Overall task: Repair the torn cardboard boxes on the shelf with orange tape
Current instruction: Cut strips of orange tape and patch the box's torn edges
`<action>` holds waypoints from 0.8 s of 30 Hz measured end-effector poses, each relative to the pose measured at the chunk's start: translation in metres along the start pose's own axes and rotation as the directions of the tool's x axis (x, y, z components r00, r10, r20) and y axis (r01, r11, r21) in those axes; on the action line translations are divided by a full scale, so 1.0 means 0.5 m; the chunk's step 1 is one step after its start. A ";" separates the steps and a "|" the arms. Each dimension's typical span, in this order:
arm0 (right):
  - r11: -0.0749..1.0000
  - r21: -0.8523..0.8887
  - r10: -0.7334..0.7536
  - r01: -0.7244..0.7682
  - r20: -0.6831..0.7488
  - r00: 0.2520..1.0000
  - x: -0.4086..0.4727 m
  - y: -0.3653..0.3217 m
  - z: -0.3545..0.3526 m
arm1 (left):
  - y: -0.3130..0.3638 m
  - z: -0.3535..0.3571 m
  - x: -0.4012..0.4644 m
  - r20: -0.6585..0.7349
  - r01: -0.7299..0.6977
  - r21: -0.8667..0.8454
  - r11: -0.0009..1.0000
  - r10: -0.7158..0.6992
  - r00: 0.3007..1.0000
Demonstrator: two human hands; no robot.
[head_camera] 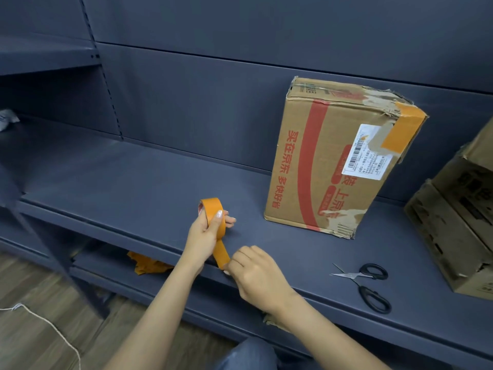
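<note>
Dark grey metal shelving, shelf (133, 177) running across at waist height, wood floor below. Far left on shelf, crumpled white scrap (6, 118), partly out of view. On lower shelf, wad of used orange tape (146, 264). At shelf's front edge, left hand (205, 231) gripping tape roll (213, 214), thumb over the outer face, fingers curled through the core, roll held upright just above the shelf. Strip (221, 253) drawn down from roll toward the front edge. Right hand (256, 276) pinching strip's free end, fingers curled. Behind and right of hands, well back on shelf, box (320, 161) standing on end, red band and red print on its face, white label near upper right, top corner torn and crossed by orange tape patch (400, 129), lower right corner frayed. Near front edge, right of hands, black-handled scissors (368, 284) lying flat, blades apart. Far right, second box (458, 228), cut off by frame, torn at lower edge.
</note>
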State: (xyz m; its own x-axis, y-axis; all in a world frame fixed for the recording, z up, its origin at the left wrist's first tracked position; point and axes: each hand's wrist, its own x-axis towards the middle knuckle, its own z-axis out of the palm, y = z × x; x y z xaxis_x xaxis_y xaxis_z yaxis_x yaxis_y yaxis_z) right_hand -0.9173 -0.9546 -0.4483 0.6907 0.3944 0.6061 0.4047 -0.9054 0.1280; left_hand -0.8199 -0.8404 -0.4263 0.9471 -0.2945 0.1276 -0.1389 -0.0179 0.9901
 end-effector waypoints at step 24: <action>0.992 -0.003 -0.126 0.126 -0.061 0.990 -0.112 0.048 -0.198 | -0.011 -0.076 0.062 0.057 -0.222 0.356 0.908 0.216 0.975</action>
State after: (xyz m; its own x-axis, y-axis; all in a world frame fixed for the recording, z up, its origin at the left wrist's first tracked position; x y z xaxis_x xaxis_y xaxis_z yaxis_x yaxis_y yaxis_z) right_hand -1.0054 -1.0140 -0.4015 0.5962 0.4954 0.6317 0.4869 -0.8488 0.2061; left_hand -0.7787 -0.8131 -0.4257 0.8768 -0.3452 0.3346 -0.4390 -0.2911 0.8500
